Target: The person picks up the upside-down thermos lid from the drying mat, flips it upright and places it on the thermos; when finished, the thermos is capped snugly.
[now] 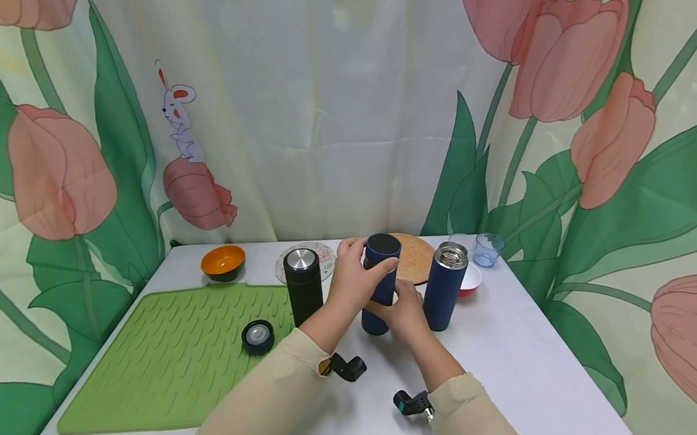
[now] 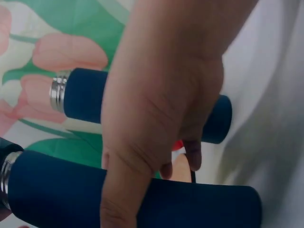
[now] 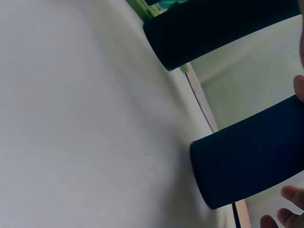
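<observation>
A dark blue insulated bottle [image 1: 376,321] stands between my hands. My left hand [image 1: 349,277] grips its screw lid [image 1: 384,244] from above, thumb across the front. Steel neck threads [image 2: 5,178] show between lid and body in the left wrist view. Lower down, my right hand [image 2: 156,99] holds the body, its thumb across the side. Just right stands a second blue bottle [image 1: 445,291], uncapped, with its steel mouth showing. A black bottle [image 1: 304,290] with a steel-topped lid stands left of my hands. One loose black lid [image 1: 257,337] lies on the green mat.
The green drying mat [image 1: 154,362] covers the table's left side. At the back are an orange-lined bowl [image 1: 223,260], a patterned round mat [image 1: 326,257], a round cork board [image 1: 413,257], a red-and-white bowl [image 1: 471,280] and clear glasses [image 1: 487,249]. A floral curtain hangs behind.
</observation>
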{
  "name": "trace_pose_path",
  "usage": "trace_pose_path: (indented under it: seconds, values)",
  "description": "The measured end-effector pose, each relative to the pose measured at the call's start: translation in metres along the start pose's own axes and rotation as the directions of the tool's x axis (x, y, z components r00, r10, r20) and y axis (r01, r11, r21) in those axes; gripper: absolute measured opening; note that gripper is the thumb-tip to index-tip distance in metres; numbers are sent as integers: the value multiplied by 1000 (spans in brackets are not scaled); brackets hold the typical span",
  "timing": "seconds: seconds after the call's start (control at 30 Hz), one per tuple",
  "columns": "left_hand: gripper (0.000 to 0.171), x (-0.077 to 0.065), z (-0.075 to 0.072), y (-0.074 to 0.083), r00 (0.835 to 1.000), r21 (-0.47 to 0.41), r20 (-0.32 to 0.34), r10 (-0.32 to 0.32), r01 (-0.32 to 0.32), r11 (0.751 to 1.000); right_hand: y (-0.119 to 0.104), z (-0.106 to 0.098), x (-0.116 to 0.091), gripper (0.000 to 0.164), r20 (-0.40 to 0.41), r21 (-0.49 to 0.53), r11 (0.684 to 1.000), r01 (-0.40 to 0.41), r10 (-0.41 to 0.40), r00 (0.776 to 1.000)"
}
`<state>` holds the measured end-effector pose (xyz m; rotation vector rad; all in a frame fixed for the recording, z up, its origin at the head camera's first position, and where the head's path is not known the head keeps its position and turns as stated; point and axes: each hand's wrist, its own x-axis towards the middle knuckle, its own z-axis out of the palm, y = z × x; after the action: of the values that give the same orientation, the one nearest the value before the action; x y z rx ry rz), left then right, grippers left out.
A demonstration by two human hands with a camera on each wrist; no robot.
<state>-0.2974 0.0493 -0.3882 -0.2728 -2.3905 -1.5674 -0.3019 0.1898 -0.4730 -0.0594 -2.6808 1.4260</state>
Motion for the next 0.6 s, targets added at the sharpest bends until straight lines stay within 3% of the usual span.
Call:
trace_pose_path:
  seconds: [0.13,0.3,0.6]
  values:
    - [76,0,-3,-8,999,-16,24,-30,31,999,-3,-1,-2,78,13,-5,1000,20,-20,1000]
    - [74,4,-7,-11,996,-8,93,-14,15,1000,-3,-2,0,73,-12,-3,999,33,-33,999]
    - [74,11,-12,-15,978,-28,205,-46,53,998,-3,-3,-3,71,10,23,999,41,-42,999]
